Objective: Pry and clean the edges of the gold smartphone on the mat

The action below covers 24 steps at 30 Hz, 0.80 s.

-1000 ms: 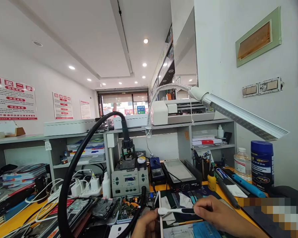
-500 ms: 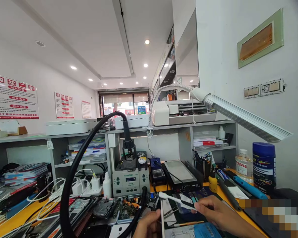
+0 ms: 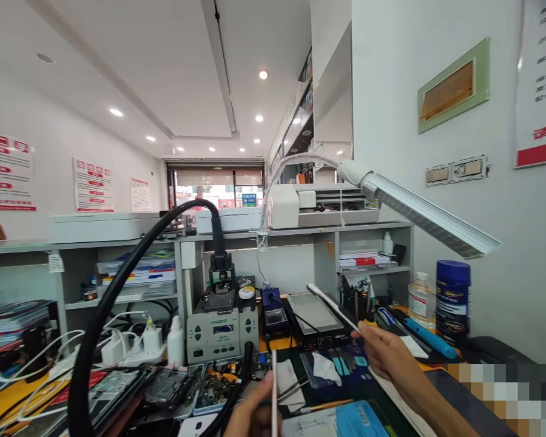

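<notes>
My right hand (image 3: pixel 386 352) is closed on the handle end of a white toothbrush (image 3: pixel 334 308). The brush slants up to the left, its head raised over the grey-topped heating plate (image 3: pixel 316 312). At the bottom, my left hand (image 3: pixel 250 413) is closed around a thin, pale flat slab (image 3: pixel 274 394), which stands edge-on to me. The slab's faces are hidden, so its kind does not show. Just right of it lie metal tweezers (image 3: pixel 293 388) on white paper, and a wooden-handled tool (image 3: pixel 321 408) rests on the dark mat.
A hot-air station (image 3: pixel 222 337) with a thick black hose (image 3: pixel 104 309) arches over the left side. Opened phones (image 3: pixel 166 385) and a tray of circuit boards (image 3: pixel 218 385) crowd the bench. A lamp (image 3: pixel 432 212) hangs at right, above a blue canister (image 3: pixel 452 300).
My right hand has lifted the toothbrush up and away from the slab. My left hand has turned the slab more edge-on. The view has shifted right.
</notes>
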Each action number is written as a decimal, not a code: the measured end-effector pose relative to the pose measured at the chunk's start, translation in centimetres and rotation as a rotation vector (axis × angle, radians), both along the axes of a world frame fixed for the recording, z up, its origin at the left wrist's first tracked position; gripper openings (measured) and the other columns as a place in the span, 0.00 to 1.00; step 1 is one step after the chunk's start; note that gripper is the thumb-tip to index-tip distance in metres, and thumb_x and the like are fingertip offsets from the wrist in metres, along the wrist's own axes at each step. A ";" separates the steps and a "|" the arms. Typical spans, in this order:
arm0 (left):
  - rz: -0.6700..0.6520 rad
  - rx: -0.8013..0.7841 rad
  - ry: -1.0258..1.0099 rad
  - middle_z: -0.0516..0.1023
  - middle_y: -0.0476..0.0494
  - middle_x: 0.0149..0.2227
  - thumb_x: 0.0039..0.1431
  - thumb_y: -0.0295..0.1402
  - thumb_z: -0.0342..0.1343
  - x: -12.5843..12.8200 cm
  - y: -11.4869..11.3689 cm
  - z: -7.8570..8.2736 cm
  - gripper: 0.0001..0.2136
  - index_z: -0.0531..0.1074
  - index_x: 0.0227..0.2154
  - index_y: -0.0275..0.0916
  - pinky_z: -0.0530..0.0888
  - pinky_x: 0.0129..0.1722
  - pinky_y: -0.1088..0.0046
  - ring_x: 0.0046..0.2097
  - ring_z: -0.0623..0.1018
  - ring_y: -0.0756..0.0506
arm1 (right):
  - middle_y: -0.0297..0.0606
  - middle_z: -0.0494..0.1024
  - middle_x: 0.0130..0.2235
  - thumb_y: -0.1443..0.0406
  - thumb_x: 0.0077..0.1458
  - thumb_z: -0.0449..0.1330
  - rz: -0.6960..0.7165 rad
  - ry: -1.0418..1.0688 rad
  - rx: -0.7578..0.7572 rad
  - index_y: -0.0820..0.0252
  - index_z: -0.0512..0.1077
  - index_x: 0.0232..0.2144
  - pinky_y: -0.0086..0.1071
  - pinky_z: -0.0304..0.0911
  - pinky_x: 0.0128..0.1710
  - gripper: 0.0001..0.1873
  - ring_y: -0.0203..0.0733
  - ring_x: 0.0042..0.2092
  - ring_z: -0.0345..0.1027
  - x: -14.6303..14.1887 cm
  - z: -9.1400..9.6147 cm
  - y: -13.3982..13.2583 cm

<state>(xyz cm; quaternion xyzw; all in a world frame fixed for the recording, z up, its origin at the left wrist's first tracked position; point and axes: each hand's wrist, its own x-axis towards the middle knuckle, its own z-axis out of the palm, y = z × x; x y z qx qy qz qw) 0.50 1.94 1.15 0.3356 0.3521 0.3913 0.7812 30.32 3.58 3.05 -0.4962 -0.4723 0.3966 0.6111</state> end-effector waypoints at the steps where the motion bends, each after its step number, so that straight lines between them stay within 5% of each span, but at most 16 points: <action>1: 0.012 0.004 0.004 0.74 0.49 0.19 0.54 0.52 0.63 0.0 0.1 0.0 0.19 0.73 0.35 0.40 0.70 0.20 0.72 0.22 0.78 0.42 | 0.18 0.47 0.19 0.41 0.48 0.68 -0.043 0.015 0.016 0.61 0.73 0.31 0.26 0.36 0.18 0.28 0.29 0.20 0.35 0.4 -0.1 0.2; 9: 0.137 0.034 0.014 0.71 0.50 0.19 0.64 0.56 0.51 -0.5 1.0 0.5 0.23 0.69 0.35 0.37 0.64 0.15 0.78 0.15 0.69 0.50 | 0.18 0.46 0.18 0.40 0.52 0.62 -0.168 -0.022 0.123 0.60 0.71 0.26 0.27 0.40 0.17 0.28 0.29 0.19 0.37 1.9 -1.4 0.9; 14: 0.206 0.119 0.076 0.73 0.50 0.25 0.56 0.57 0.59 -1.2 0.6 0.8 0.26 0.68 0.43 0.37 0.50 0.12 0.82 0.19 0.70 0.52 | 0.21 0.49 0.17 0.40 0.51 0.62 -0.112 -0.208 0.172 0.59 0.70 0.21 0.28 0.40 0.18 0.28 0.31 0.18 0.40 1.5 -2.0 0.7; 24: 0.317 0.252 0.086 0.73 0.51 0.28 0.48 0.53 0.67 -1.8 0.4 1.1 0.24 0.70 0.36 0.38 0.57 0.15 0.79 0.23 0.70 0.52 | 0.33 0.71 0.24 0.53 0.54 0.62 -0.084 -0.683 0.221 0.58 0.72 0.21 0.34 0.57 0.33 0.17 0.45 0.31 0.64 0.0 -3.2 0.6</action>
